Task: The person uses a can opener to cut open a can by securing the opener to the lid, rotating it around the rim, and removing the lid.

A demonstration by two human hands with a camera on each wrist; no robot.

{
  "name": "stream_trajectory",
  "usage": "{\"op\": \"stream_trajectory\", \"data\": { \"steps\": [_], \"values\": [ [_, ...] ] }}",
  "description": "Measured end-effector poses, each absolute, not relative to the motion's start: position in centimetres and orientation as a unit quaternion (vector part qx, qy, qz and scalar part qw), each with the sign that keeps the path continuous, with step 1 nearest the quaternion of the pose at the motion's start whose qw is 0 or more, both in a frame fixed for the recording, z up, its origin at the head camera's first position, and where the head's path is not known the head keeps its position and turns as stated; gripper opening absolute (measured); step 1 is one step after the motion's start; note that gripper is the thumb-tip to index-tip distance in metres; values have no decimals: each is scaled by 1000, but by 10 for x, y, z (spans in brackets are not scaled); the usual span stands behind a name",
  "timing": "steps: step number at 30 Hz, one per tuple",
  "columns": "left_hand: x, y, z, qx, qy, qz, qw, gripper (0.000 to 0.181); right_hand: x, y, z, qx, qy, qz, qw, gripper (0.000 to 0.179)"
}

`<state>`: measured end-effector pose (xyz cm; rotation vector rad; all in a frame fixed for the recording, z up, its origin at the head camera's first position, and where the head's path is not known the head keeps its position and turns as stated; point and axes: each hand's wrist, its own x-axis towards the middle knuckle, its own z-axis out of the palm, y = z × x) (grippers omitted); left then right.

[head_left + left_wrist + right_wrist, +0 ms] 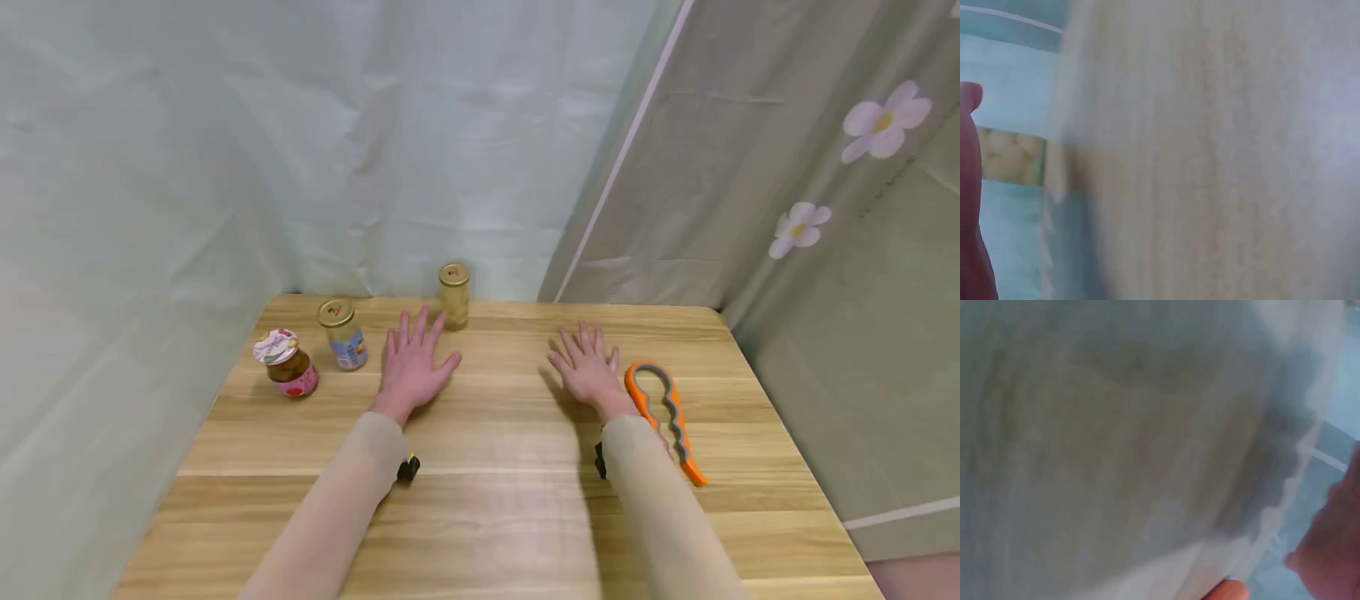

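Our left hand (414, 369), right hand (589, 372): spread, empty. Rear gold-lidded cylindrical glass jar (454, 297): likely hefty, slick, fragile; we'd grip mid-body.

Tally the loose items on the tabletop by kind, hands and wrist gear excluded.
Jars: 3 (rear jar, blue-labelled jar, pink-labelled jar)
Orange opener: 1
Total: 4
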<state>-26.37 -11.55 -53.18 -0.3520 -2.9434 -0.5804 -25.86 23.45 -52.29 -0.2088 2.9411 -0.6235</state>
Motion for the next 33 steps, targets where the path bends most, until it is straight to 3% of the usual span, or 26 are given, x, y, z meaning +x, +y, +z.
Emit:
{"op": "stream_trajectory", "data": {
  "steps": [9,16,23,27,33],
  "values": [
    [-239,-125,-517,-190,-920,-318,127,81,-232,254,-496,-108,961,-252,45,52],
    [-224,-128,-509,-214,-879,-393,164,69,-200,278,-486,-89,948,-301,53,50],
    [-216,-127,-515,-217,-877,-388,180,67,-173,307,-484,-44,960,-274,-21,45],
    [-211,-128,-513,-214,-869,-405,187,67,-157,321,-483,-13,962,-267,-58,46],
    [-208,-129,-510,-215,-863,-418,186,67,-128,339,-493,36,965,-256,-54,61]
  ]
}}
